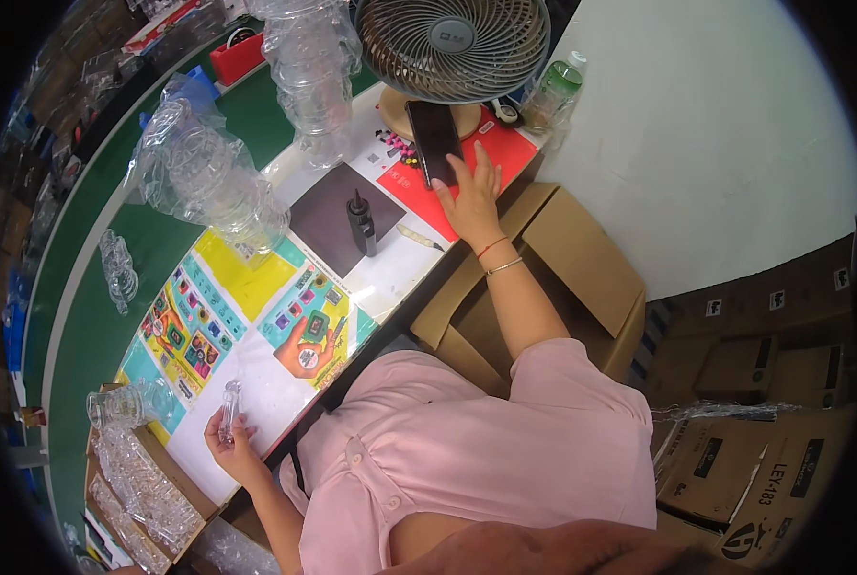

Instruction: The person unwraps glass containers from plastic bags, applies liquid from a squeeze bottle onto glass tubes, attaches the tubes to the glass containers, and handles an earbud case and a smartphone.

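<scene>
My left hand pinches a small clear plastic piece upright over the white part of the table, close to the front edge. Fingers spread, my right hand reaches to a dark phone and its fingertips are at the phone's lower end. The phone leans against the base of a fan on a red sheet. Between the hands, a black upright tool with a pointed tip stands by a dark square. A thin cream-coloured cutter-like strip lies beside it.
A carton of clear plastic parts stands left of my left hand, with a clear cup-like stack behind. Tall bagged stacks of clear plastic line the table's back. An open cardboard box sits below my right arm. A bottle stands beside the fan.
</scene>
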`<state>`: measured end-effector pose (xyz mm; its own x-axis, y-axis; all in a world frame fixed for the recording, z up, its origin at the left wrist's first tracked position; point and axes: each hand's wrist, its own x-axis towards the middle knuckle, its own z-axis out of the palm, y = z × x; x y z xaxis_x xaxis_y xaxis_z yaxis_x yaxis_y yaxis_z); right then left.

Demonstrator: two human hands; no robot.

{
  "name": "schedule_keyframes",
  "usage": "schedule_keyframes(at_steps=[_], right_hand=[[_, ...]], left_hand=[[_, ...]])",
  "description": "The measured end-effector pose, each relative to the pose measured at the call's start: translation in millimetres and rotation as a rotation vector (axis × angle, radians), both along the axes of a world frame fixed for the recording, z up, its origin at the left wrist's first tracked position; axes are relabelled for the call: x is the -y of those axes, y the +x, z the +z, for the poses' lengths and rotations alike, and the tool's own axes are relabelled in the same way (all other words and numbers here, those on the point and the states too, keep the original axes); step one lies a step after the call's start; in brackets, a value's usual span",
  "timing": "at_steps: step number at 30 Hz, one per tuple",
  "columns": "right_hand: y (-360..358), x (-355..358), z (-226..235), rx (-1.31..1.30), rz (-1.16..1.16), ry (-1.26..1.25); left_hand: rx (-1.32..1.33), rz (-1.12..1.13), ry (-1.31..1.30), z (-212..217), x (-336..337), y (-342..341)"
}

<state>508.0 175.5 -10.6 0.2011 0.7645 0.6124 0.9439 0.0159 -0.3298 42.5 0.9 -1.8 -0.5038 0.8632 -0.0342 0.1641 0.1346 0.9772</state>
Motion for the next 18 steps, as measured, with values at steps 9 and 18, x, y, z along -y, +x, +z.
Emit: schedule_keyframes(at_steps=[9,18], right_hand=[[-21,31,62,-0.302,0.192,0.455],[-100,160,268,-0.37,1.533,1.172]], left_hand=[[0.038,0.052,0.033,1,-2,2],[0.046,0.005,0.001,-6,1,4]])
